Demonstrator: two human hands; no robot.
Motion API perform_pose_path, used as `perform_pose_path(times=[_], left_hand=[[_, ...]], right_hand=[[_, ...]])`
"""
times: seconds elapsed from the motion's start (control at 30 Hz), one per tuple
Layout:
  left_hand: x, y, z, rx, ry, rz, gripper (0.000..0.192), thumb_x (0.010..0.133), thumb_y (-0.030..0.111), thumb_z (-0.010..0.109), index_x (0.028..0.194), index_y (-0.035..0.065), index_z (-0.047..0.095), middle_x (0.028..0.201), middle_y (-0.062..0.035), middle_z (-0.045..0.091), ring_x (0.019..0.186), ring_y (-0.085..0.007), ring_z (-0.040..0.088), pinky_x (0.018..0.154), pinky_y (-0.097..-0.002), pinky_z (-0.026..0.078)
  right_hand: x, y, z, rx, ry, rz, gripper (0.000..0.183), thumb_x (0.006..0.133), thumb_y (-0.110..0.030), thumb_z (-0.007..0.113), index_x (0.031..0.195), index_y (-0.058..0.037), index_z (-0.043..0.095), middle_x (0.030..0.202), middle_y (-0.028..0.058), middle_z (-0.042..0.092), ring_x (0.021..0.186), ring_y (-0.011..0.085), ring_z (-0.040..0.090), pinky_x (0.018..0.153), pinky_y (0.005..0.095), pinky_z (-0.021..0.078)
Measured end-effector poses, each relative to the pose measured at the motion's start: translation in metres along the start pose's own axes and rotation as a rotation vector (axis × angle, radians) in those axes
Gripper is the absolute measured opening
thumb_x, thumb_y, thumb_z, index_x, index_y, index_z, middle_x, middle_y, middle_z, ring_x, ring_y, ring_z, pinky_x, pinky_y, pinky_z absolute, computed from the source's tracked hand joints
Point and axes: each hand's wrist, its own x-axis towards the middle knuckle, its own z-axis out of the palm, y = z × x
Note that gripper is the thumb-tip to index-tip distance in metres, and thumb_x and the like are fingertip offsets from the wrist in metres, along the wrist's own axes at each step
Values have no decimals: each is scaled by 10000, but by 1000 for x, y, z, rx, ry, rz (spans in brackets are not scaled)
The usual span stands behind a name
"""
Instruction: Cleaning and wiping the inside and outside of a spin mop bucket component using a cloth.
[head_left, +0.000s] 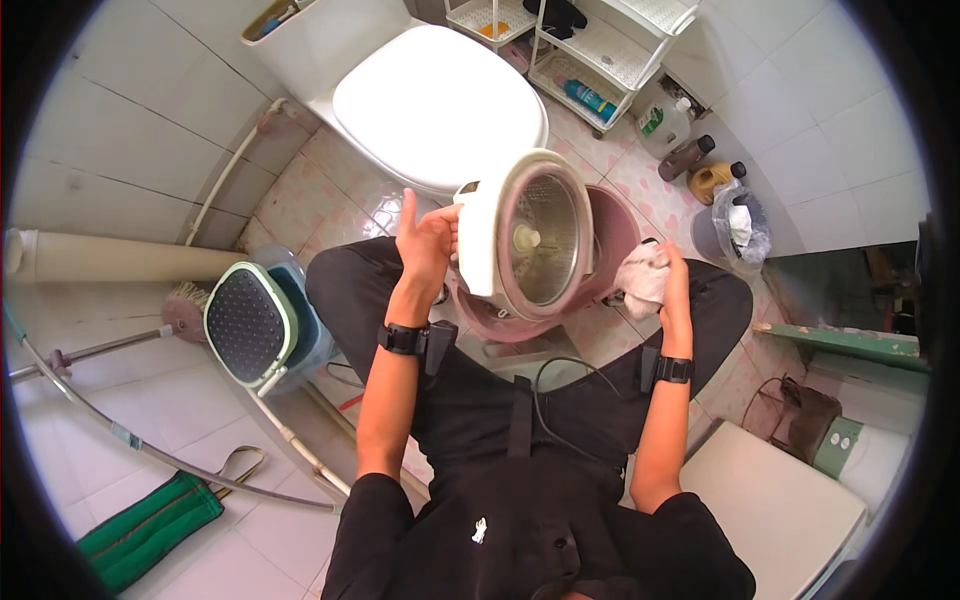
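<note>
A white tub part with a pink rim (474, 247) stands tilted before me. Set inside it is a perforated metal spin basket (551, 225) with a pale centre post. Behind and below it is a pink plastic bucket (616, 217). My left hand (426, 244) has its fingers against the left side of the white part, thumb raised and apart; whether it bears the weight is not visible. In my right hand (675, 289) is a bunched, light-coloured cloth (643, 277), just right of the bucket and apart from the basket.
A white toilet (442, 97) stands directly beyond the bucket. At back right are a white shelf rack (600, 56), several bottles (686, 157) and a bagged bin (712, 232). A stool (251, 322) stands left, near a metal pole (112, 352). A white panel (780, 502) lies right.
</note>
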Motion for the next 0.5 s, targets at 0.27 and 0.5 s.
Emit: perform_pose_path(times=[0.27, 0.5], left_hand=[[2, -31, 11, 380, 11, -4, 852, 936, 675, 167, 1054, -11, 657, 871, -47, 682, 755, -108, 599, 664, -222, 393], [5, -50, 22, 367, -47, 126, 755, 941, 635, 242, 895, 10, 664, 739, -24, 642, 618, -88, 565, 561, -209, 403]], right_hand=[[-58, -50, 42, 276, -91, -285, 255, 929, -264, 528, 1043, -63, 635, 984, 39, 638, 901, 146, 594, 825, 282, 456], [-92, -52, 102, -421, -254, -466, 177, 893, -190, 617, 955, -25, 627, 852, 30, 634, 824, 99, 569, 765, 243, 445]])
